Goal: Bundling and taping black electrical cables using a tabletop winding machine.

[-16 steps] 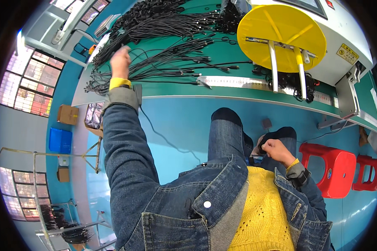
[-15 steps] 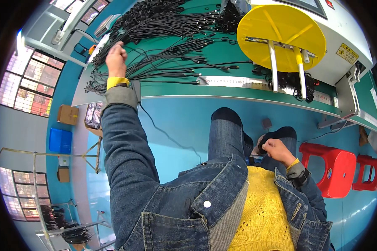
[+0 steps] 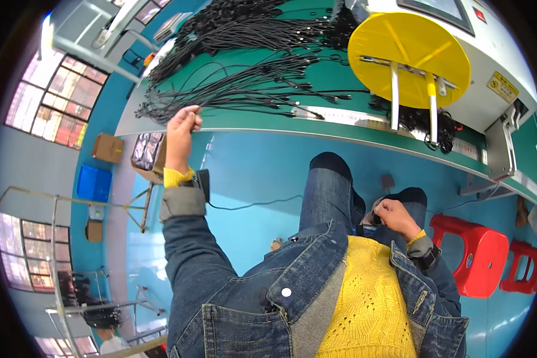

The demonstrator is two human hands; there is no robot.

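My left hand [image 3: 184,132] is above the near edge of the green table, just in front of a spread bundle of black cables [image 3: 232,86]. Its fingers are curled in a closed grip, and whatever may be between them is hidden. Low over my lap, my right hand [image 3: 395,216] is closed beside my right knee; something pale and dark shows at its fingertips, too small to name. A larger heap of black cables [image 3: 244,33] lies behind the spread bundle. A metal ruler [image 3: 355,117] runs along the table's near side.
A yellow disc on metal legs [image 3: 409,53] stands on the table before a white machine [image 3: 501,51]. Red stools [image 3: 480,262] are at right. Cardboard box [image 3: 107,148], blue bin [image 3: 93,183] and metal racks stand left; a person [image 3: 108,341] shows at lower left.
My left hand has drawn back from over the far-left cables to the table's near edge. My right hand remains by my knee. The whole view has shifted slightly.
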